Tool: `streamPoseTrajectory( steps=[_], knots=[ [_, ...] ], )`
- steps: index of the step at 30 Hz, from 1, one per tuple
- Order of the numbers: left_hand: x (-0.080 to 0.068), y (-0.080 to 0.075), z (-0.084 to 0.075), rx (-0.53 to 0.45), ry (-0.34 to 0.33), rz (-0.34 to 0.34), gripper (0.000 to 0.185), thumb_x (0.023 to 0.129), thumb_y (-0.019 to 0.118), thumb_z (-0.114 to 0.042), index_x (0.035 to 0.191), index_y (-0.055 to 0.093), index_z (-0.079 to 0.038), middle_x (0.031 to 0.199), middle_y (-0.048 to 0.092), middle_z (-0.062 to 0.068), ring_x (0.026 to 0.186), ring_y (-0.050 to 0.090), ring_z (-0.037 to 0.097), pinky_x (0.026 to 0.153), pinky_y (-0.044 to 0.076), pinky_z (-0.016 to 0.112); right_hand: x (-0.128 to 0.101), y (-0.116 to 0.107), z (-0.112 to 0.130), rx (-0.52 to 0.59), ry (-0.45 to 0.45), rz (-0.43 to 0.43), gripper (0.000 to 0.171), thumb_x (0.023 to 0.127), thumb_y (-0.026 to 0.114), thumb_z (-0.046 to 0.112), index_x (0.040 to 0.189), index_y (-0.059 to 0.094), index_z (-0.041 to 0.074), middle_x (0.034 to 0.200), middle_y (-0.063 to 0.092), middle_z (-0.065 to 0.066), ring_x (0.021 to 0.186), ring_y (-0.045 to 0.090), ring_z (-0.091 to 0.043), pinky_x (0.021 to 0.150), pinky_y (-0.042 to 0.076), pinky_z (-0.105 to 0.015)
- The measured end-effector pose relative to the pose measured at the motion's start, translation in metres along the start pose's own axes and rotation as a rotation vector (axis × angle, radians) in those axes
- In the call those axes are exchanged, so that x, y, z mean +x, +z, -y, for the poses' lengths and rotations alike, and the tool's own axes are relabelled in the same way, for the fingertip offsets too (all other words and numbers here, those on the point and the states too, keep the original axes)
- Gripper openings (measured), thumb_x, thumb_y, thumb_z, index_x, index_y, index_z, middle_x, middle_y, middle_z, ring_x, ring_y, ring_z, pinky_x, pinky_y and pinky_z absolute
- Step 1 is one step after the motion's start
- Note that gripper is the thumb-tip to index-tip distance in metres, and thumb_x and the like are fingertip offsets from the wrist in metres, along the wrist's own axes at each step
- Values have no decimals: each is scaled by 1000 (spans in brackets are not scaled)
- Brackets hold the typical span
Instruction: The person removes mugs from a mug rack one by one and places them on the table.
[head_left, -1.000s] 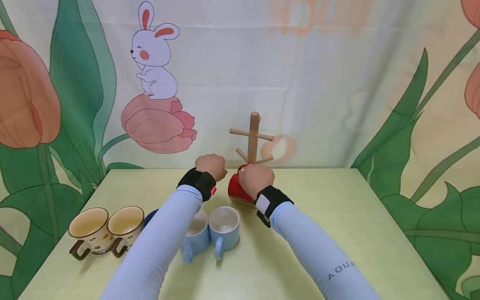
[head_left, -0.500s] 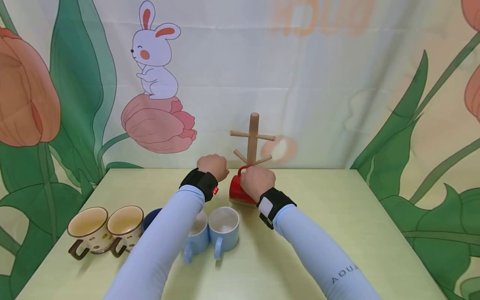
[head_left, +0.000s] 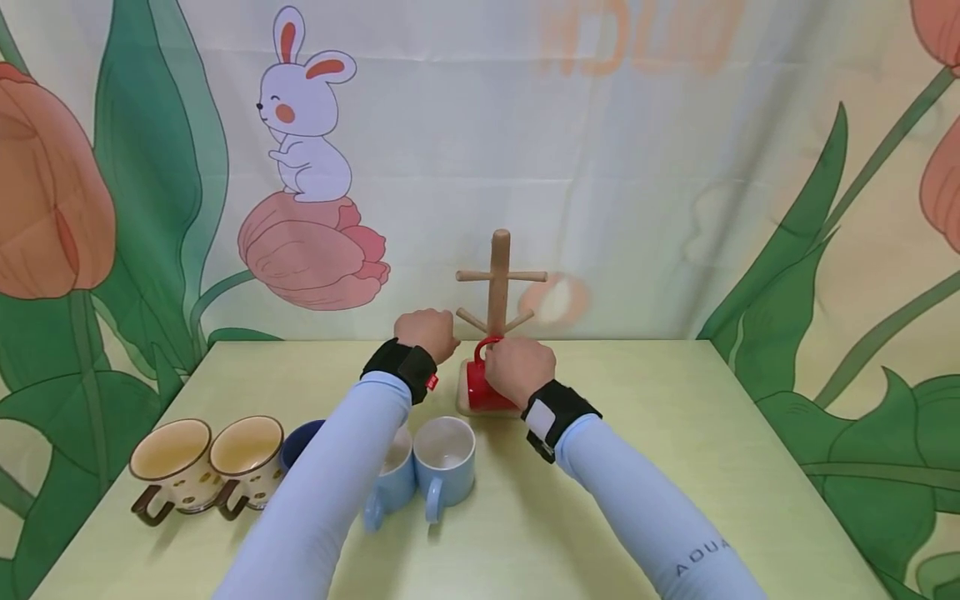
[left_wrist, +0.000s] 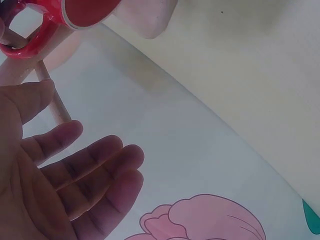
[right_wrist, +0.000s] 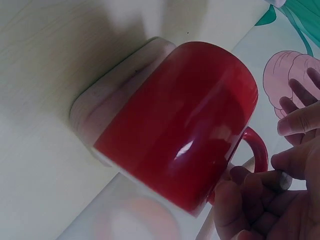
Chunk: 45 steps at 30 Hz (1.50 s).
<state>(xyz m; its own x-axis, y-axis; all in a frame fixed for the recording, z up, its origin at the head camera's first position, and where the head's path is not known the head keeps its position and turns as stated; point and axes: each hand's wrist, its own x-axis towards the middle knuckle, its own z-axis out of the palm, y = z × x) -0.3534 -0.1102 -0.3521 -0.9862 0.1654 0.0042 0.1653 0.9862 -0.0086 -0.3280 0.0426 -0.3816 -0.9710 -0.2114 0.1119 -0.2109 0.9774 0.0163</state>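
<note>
A wooden mug tree [head_left: 498, 279] stands on its square base [head_left: 462, 407] at the back middle of the table. A red mug [head_left: 480, 385] hangs low against the post, its handle [head_left: 486, 343] looped over a lower peg. My right hand [head_left: 504, 360] grips the mug's right side; in the right wrist view its fingers [right_wrist: 235, 195] curl against the red mug [right_wrist: 180, 135] beside the handle [right_wrist: 254, 150]. My left hand [head_left: 448, 335] hovers just left of the tree, holding nothing. In the left wrist view its fingers [left_wrist: 95, 165] lie straight beside a peg [left_wrist: 56, 106].
Two light blue mugs [head_left: 444, 462] stand in front of the tree, with a dark blue mug [head_left: 300, 438] partly hidden behind my left sleeve. Two cream mugs [head_left: 174, 463] sit at the front left. A printed cloth backdrop rises right behind the yellow-green table [head_left: 675, 433].
The red mug has gone from tilted, left of the post, to more upright over the base, with its handle on the lower peg. My right hand moved with it; the left barely shifted.
</note>
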Motion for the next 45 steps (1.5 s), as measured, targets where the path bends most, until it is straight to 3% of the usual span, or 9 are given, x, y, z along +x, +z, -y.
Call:
streamPoseTrajectory(
  steps=[5, 10, 22, 32, 39, 45],
  knots=[
    [4, 3, -3, 0, -4, -25, 39, 96, 66, -33, 121, 62, -3, 94, 71, 13, 86, 70, 28, 76, 57, 42, -1, 0, -6, 45, -2, -6, 31, 98, 53, 37, 79, 66, 16, 64, 59, -3, 59, 59, -21, 54, 54, -42],
    [5, 3, -8, 1, -8, -41, 40, 97, 66, -32, 124, 57, -4, 93, 70, 13, 85, 70, 28, 75, 58, 41, -2, -3, -11, 38, -23, 28, 25, 97, 54, 35, 93, 73, 19, 70, 63, -2, 64, 59, -20, 56, 54, -42],
    [12, 7, -11, 29, 12, 6, 32, 100, 61, -32, 120, 62, -8, 96, 71, 11, 87, 69, 26, 74, 57, 42, -2, -8, -23, 17, -36, 124, 20, 92, 61, 31, 105, 71, 19, 79, 65, -2, 68, 59, -21, 60, 55, -40],
    [11, 6, -13, 32, 30, 6, 27, 102, 57, -28, 119, 65, -9, 100, 72, 11, 90, 70, 26, 78, 57, 45, 1, -7, -34, 71, 15, 170, 17, 90, 65, 29, 100, 70, 16, 74, 63, -2, 70, 59, -21, 59, 53, -36],
    [1, 3, -15, 12, 33, -14, 26, 102, 57, -26, 116, 65, -6, 99, 72, 13, 91, 70, 28, 78, 57, 46, 4, -4, -41, 206, 94, 136, 33, 101, 50, 38, 93, 68, 12, 75, 63, -3, 71, 59, -22, 58, 50, -34],
    [1, 2, -17, 24, 41, -3, 27, 102, 56, -29, 115, 66, -7, 101, 72, 12, 93, 70, 27, 79, 57, 45, 3, -9, -47, 245, 108, 142, 38, 103, 43, 39, 96, 68, 11, 77, 63, -4, 74, 59, -22, 61, 48, -34]
  ],
)
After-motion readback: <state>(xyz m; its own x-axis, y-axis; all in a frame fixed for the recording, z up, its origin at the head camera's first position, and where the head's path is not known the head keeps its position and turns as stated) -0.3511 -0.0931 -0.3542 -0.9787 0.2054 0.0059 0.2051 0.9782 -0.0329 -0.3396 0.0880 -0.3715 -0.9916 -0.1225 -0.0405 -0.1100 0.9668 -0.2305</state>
